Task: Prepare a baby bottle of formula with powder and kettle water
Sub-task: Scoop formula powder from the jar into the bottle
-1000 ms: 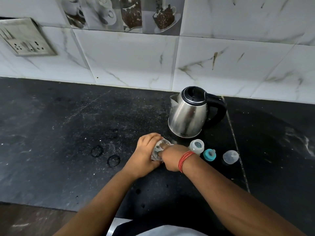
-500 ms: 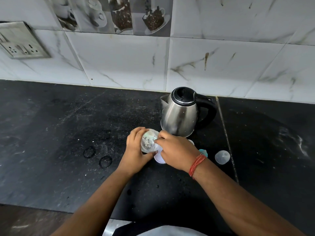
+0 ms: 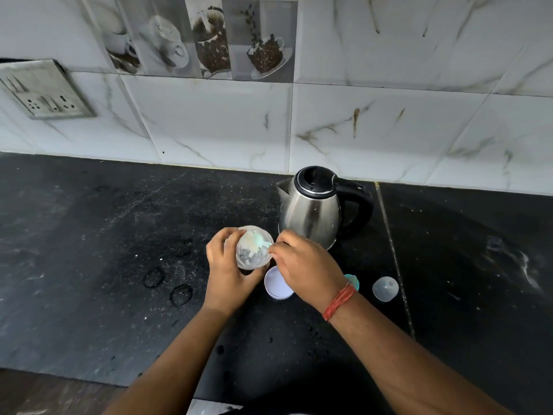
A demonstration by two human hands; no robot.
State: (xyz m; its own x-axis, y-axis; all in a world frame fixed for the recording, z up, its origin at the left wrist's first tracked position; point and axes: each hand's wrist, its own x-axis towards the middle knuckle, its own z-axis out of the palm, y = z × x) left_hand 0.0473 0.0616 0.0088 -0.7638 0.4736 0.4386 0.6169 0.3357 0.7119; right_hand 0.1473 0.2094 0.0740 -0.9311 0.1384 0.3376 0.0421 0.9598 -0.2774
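My left hand (image 3: 229, 274) grips a small clear powder jar (image 3: 253, 253), open and tilted toward me, with pale powder inside. My right hand (image 3: 305, 269) pinches a small pale-teal scoop (image 3: 264, 243) at the jar's mouth. The jar's white lid (image 3: 276, 286) lies flat on the counter just below the jar. A steel kettle (image 3: 311, 211) with a black lid and handle stands right behind my hands. A teal nipple ring (image 3: 352, 281) peeks out by my right wrist. The bottle's clear cap (image 3: 385, 289) sits further right. My right hand hides the bottle.
The black stone counter (image 3: 104, 250) carries two dried ring marks (image 3: 167, 284) to the left of my hands. A marble-tiled wall runs along the back, with a switch and socket plate (image 3: 45, 94) at far left. The counter's front edge lies at lower left.
The jar's lid has come off and now lies on the counter. My left hand has raised and tilted the jar, and my right hand has moved to its mouth with the scoop.
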